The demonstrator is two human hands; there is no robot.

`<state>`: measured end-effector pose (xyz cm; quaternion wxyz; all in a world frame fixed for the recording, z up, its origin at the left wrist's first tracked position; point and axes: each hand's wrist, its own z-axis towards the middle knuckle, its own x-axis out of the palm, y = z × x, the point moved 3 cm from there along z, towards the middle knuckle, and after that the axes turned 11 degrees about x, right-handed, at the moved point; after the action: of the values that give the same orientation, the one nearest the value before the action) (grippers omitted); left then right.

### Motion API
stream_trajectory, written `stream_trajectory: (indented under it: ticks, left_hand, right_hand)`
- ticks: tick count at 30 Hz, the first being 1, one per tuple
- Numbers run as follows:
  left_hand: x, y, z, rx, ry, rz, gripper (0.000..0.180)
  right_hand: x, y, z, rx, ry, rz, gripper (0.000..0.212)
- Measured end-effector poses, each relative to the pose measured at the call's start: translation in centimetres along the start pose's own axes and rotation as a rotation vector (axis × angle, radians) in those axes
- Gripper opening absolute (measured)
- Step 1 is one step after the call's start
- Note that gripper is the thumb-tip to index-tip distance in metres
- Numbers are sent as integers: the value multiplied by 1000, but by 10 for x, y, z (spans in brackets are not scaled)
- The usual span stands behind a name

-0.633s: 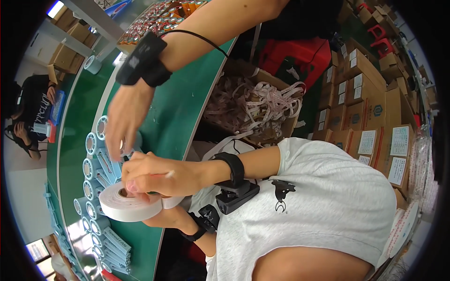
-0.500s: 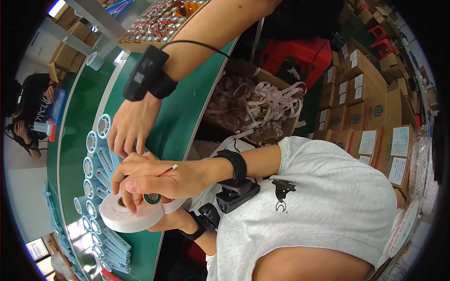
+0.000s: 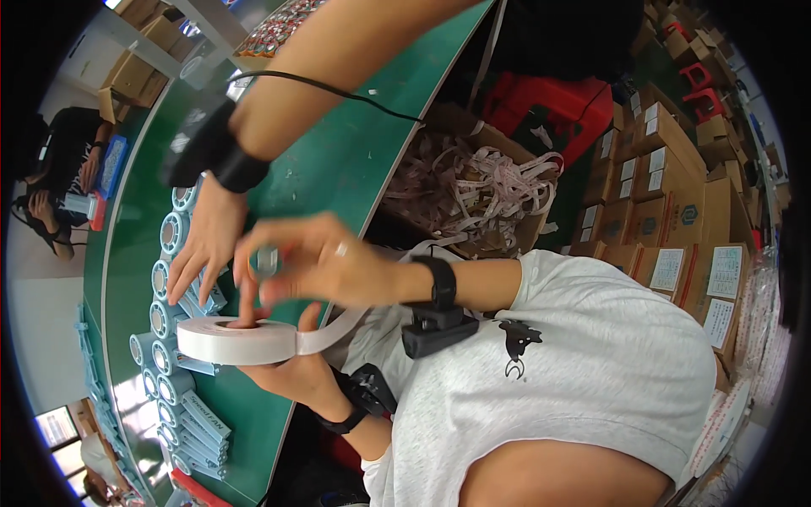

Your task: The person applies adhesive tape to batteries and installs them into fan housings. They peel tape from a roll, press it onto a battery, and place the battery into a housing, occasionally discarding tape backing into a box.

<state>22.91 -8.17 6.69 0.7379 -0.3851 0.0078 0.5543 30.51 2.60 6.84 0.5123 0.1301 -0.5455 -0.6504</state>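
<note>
A roll of white tape [image 3: 239,346] rests on my left hand [image 3: 291,376], which grips it from below with the thumb up beside its rim. A loose length of white strip [image 3: 338,331] runs from the roll toward my shirt. Above the roll, my right hand [image 3: 317,262] is closed around a small round-ended cell [image 3: 267,261]; motion blurs both. A small white connector shows against this hand. One finger stands at the roll's core; whose hand it belongs to is hard to tell. Beyond the roll, light blue handheld fan bodies [image 3: 173,232] lie in a row.
A co-worker's arm crosses from the top, its hand [image 3: 211,241] over the fan bodies on the green table [image 3: 338,160]. A carton of wired cells [image 3: 283,29] stands at the far end. Beside the table are a box of white strips [image 3: 498,186], a red stool [image 3: 553,106] and stacked cartons [image 3: 676,211].
My right hand has lifted off the roll with the cell. The roll has tipped and risen slightly. The co-worker's hand has moved left onto the fan bodies.
</note>
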Motion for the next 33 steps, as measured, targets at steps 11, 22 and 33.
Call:
stream_trajectory:
  ticks: [11,22,33]
  left_hand:
    - [-38,29,-3,538,555,619,51]
    - [-30,23,-2,492,658,482,49]
    - [-11,14,11,461,701,482,51]
  right_hand:
    - [-6,65,27,-83,82,-703,28]
    - [5,15,32,132,-28,-359,20]
    - [-9,-31,48,334,-396,-60,18]
